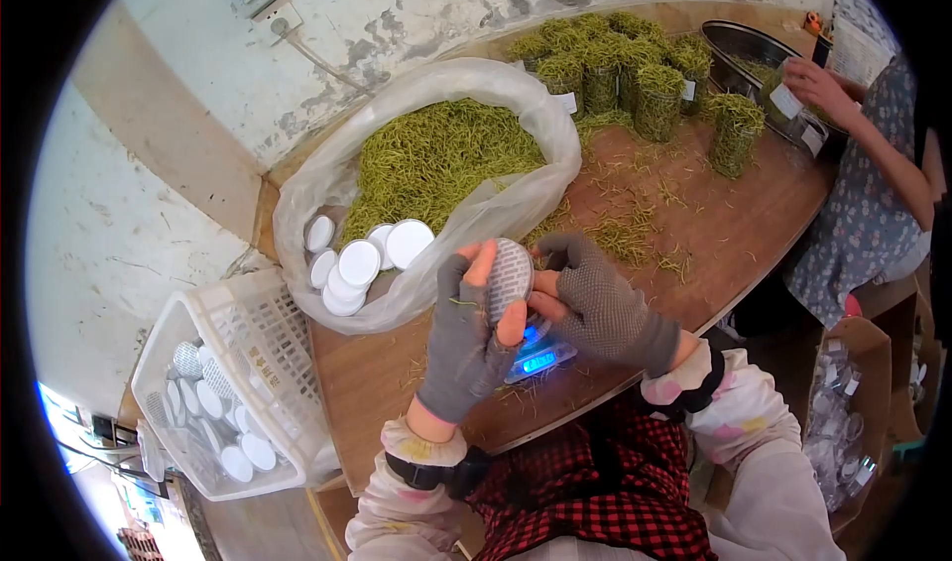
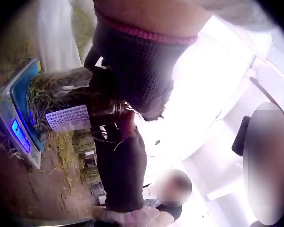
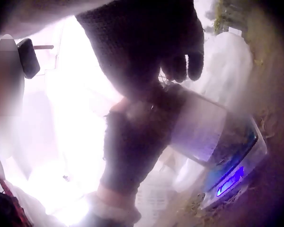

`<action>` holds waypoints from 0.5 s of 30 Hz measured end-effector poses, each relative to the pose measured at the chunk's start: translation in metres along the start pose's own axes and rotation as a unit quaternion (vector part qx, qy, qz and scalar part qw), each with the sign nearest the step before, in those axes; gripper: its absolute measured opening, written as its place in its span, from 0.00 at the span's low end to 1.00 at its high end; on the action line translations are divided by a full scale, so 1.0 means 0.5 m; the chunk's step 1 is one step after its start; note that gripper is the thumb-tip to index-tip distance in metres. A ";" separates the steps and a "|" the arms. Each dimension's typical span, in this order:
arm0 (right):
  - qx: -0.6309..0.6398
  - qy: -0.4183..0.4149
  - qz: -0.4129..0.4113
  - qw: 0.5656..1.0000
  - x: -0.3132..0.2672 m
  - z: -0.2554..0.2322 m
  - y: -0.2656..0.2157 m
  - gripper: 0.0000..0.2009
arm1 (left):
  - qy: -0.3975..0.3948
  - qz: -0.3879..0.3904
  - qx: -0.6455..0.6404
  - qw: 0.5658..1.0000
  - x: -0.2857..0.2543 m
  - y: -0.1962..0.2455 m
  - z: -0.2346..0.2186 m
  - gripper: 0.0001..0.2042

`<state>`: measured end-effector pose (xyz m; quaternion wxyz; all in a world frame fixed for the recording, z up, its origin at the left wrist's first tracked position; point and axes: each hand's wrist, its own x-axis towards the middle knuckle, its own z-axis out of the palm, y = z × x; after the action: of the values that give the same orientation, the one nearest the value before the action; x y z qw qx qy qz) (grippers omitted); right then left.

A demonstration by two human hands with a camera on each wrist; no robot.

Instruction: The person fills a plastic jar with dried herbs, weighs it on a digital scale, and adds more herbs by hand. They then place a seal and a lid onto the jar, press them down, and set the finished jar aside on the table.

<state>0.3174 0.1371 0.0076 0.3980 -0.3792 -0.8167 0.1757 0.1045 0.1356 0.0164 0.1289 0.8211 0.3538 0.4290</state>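
A round lid (image 1: 510, 281) with a grey printed face is held between both hands in the head view. My left hand (image 1: 461, 338), in a grey glove with bare fingertips, grips its left and lower edge. From the other side, my right hand (image 1: 605, 303) pinches its edge between thumb and curled fingers. Below them, a clear jar (image 2: 61, 99) of green-brown dried strands with a white label stands on a digital scale (image 2: 21, 127) in the left wrist view. The scale's display (image 1: 538, 363) glows blue. The hands hide most of the jar from above.
A plastic bag (image 1: 555, 159) of green strands holds white lids (image 1: 359, 261) at its front. A white basket (image 1: 283, 343) of lids stands left. Filled jars (image 1: 658, 105) line the back. At right, another person (image 1: 878, 154) handles a jar near a metal basin (image 1: 744, 40).
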 end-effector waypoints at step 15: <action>0.277 0.065 0.165 0.944 -0.015 0.015 0.015 0.21 | -0.040 0.022 0.058 0.997 0.004 0.005 0.000 0.38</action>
<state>0.3181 0.1362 -0.0054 0.5047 -0.3942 -0.6342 0.4333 0.1063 0.1354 0.0191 0.0856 0.8513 0.3540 0.3775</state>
